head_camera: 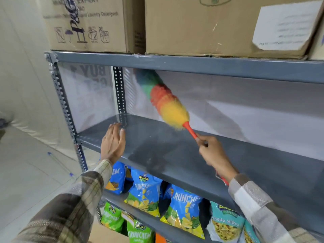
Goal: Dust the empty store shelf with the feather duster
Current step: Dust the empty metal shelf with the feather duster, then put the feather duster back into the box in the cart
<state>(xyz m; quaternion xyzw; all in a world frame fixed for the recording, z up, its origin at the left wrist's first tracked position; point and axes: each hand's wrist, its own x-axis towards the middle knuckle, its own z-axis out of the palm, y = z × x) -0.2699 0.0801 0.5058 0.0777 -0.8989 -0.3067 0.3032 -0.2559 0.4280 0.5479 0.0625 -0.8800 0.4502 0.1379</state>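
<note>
Right hand [213, 153] closed around red plastic handle of rainbow-coloured fluffy feather duster [164, 100], head angled toward back-left corner above grey metal shelf [175, 155]. Left hand [112, 142] open, fingers spread, over shelf's front-left edge

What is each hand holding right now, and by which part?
The right hand holds the rainbow-coloured fluffy feather duster by its red plastic handle. The left hand is open and holds nothing, hovering by the grey metal shelf.

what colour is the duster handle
Red-orange. The handle shows clearly in the head view, sticking out of the yellow fluff and gripped by the right hand.
</note>
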